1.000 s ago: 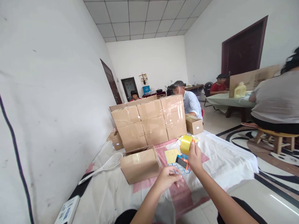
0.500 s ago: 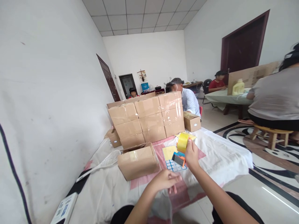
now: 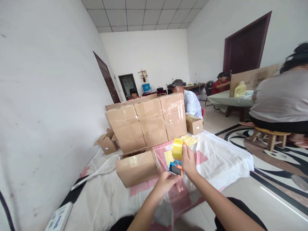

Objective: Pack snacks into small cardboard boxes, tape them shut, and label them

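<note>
My right hand (image 3: 188, 160) is closed around a tape dispenser (image 3: 176, 169) with blue, orange and dark parts. On it sits a wide roll of yellow tape (image 3: 177, 149). The dispenser is held tilted above the table, its dark end pointing down and left. My left hand (image 3: 167, 183) is right by that lower end, its fingers loosely bent and apart; whether they touch the dispenser I cannot tell. Left of both hands lies a cardboard box (image 3: 137, 168), its top edge standing up. Yellow sheets (image 3: 191, 140) lie on the cloth behind the dispenser.
A wall of taped cartons (image 3: 149, 122) stands across the table, with small boxes (image 3: 194, 124) at its sides. A white racket-like swatter (image 3: 106, 165) lies at the left by a white case (image 3: 59, 218). A co-worker (image 3: 192, 101) sits behind the cartons; others sit further right.
My left hand has come up to the lower end of the tape dispenser. The right hand has moved the dispenser slightly left in view and down. The view has shifted a little.
</note>
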`<state>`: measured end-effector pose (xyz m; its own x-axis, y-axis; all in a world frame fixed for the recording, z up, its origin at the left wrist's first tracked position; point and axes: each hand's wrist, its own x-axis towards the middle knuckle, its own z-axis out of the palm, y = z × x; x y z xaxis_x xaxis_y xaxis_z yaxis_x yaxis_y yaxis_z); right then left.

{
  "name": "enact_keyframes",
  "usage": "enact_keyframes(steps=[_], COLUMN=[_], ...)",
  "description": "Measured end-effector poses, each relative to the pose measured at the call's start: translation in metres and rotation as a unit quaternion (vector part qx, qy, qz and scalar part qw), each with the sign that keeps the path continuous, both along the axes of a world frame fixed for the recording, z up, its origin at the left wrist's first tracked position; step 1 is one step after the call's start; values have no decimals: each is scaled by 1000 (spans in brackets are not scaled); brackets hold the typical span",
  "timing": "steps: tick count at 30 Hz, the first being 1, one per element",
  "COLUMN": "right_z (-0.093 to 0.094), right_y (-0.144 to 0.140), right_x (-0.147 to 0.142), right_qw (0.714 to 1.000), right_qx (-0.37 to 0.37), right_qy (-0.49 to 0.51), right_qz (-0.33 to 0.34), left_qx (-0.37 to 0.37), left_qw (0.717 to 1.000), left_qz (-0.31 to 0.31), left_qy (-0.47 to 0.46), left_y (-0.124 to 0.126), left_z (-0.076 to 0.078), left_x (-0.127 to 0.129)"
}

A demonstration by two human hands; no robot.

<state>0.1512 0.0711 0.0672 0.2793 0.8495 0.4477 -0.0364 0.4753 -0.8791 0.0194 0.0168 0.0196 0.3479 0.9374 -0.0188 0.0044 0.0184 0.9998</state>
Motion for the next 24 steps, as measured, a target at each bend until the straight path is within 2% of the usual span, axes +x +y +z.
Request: enact_keyframes(steps=[5,10,17,24], right_z=[-4,-10,-17,-35], right_y=[2,1,4,10], right_x=[9,0,-35,-61], right_qw=[1000,999,999,995], right_qx=[-8,-2,-33,-98], right_qy=[-16,-44,-23,-16], right_qz=[-24,-4,3,8], left_qx=[-7,7,18,35], left_qw=[1000,999,994,987], left_qz=[14,47,106,148], left_qy=[-5,-13,5,48], left_y=[-2,0,9,7], left_z=[-9,-30,-58,-91], left_x=[2,3,-23,-51])
